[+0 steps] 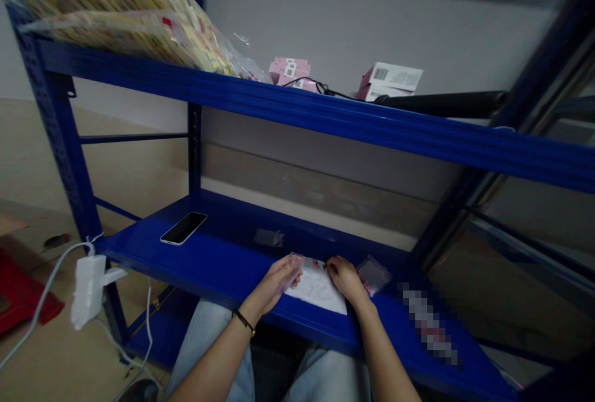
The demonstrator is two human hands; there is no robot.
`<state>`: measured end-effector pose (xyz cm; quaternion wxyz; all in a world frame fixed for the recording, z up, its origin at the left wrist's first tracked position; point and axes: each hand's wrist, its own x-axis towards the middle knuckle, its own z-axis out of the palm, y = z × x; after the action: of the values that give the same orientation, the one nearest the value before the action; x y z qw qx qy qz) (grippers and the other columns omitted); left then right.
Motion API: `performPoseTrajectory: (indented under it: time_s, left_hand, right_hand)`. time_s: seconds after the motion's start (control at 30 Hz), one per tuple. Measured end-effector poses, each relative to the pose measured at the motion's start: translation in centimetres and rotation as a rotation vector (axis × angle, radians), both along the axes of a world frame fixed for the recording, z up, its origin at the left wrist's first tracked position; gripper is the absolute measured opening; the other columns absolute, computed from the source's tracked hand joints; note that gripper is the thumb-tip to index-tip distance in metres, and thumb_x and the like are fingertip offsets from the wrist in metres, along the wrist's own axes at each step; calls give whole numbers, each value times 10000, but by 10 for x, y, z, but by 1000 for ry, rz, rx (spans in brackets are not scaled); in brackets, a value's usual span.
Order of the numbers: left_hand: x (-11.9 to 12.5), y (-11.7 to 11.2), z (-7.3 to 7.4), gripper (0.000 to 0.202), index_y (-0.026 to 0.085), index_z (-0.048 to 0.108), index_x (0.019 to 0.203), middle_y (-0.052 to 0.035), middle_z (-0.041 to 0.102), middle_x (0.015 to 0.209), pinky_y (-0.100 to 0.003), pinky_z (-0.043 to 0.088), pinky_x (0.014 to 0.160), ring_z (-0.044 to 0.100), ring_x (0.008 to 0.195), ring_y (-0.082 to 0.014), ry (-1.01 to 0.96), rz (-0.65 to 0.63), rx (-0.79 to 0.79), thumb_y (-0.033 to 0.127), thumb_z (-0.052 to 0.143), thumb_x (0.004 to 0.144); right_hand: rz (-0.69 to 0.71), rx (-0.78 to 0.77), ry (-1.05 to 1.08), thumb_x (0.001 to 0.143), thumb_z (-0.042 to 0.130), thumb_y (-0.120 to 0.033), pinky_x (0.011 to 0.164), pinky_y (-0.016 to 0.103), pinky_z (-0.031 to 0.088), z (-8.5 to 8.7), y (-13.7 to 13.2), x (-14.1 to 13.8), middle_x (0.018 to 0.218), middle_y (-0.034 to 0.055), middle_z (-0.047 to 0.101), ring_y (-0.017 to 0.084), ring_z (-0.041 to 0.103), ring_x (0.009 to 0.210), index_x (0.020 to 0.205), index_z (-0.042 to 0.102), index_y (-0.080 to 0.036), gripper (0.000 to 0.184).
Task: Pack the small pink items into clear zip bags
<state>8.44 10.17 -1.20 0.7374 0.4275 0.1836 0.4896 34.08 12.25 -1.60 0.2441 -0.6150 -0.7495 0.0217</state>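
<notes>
Fingers of the left hand [279, 273] curl round a clear packet [292, 269]; the right hand [343, 275] bends its fingertips over the far right of a white sheet [317, 285]; red pieces [315, 263] lie just left, nearer this hand; whether it pinches, and the pieces' long axis, I cannot tell; beneath, a blue shelf [232, 250]; beyond, a pale wall [325, 24].

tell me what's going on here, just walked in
A person sits at a blue shelf, working with both hands. The left hand holds what looks like a small clear plastic bag. The right hand is at the far right part of a white sheet, near small red bits lying on it; whether it grips anything is too small to tell. A bag with pinkish pieces lies just right of that hand, and a phone lies off to the left.
</notes>
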Motion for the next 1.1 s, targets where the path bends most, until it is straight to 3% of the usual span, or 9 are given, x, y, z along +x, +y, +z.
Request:
performPoseTrajectory:
  time_s: [0.17, 0.3, 0.37, 0.43, 0.5, 0.63, 0.77, 0.93, 1.1]
  left_hand:
    - [0, -2, 3, 437, 131, 683, 1081, -45, 604, 825, -247, 376, 655, 547, 703, -133, 2, 3, 12, 478, 742, 821]
    - [2, -4, 5, 372, 139, 683, 1072, -51, 605, 854, -246, 383, 672, 549, 738, -137, 31, 10, 64, 422, 742, 838]
    - [3, -4, 4, 356, 149, 683, 1067, -57, 611, 893, -248, 388, 678, 552, 762, -143, 25, 7, 92, 405, 753, 830]
    - [4, -4, 3, 353, 156, 682, 1067, -59, 612, 917, -247, 389, 677, 553, 771, -144, 16, 5, 106, 401, 758, 825]
    - [4, -4, 2, 352, 163, 683, 1067, -63, 618, 955, -246, 392, 688, 553, 780, -141, 23, 10, 102, 405, 759, 823]
    - [3, -4, 1, 354, 170, 686, 1063, -76, 621, 1061, -242, 398, 704, 554, 801, -136, 65, 26, 95, 418, 758, 821]
    - [3, -4, 2, 373, 160, 688, 1053, -80, 624, 1038, -245, 400, 691, 557, 783, -139, 75, 34, 105, 441, 756, 816]
    - [3, -5, 2, 383, 160, 688, 1046, -68, 624, 983, -243, 396, 680, 556, 770, -143, 68, 44, 104, 453, 757, 809]
    - [3, -5, 3, 361, 162, 693, 1035, -89, 624, 1081, -247, 409, 707, 559, 794, -146, 61, 40, 103, 439, 757, 814]
  right_hand:
    - [-4, 28, 84, 872, 450, -220, 805, 293, 452, 9, -3, -4, 883, 64, 691, 210, 632, 853, 845, 668, -203, 220]
    - [10, 37, 430, 890, 476, -336, 716, 291, 483, 37, -10, -30, 862, 61, 707, 207, 640, 780, 915, 661, -183, 241]
    - [106, -3, 558, 884, 527, -408, 704, 287, 485, 54, -15, -47, 850, 61, 713, 205, 643, 774, 928, 683, -169, 289]
    - [216, -37, 539, 895, 534, -446, 739, 288, 490, 67, -18, -57, 923, 72, 728, 207, 654, 824, 977, 708, -172, 335]
    - [210, -22, 478, 927, 483, -427, 784, 285, 494, 70, -17, -56, 1022, 83, 730, 206, 665, 892, 1079, 699, -178, 363]
    - [-74, 22, 248, 925, 404, -289, 779, 276, 489, 51, -10, -27, 970, 79, 742, 203, 681, 885, 1045, 698, -174, 337]
    - [-156, -25, 97, 861, 475, -216, 751, 281, 467, 24, -8, -9, 869, 79, 745, 218, 685, 830, 802, 726, -192, 259]
    - [-232, -50, -20, 869, 524, -250, 736, 278, 452, 12, -8, -20, 889, 104, 737, 221, 681, 832, 808, 723, -192, 217]
    - [-281, -69, -67, 860, 525, -240, 664, 280, 436, 12, -11, -34, 853, 140, 728, 227, 680, 769, 765, 713, -179, 220]
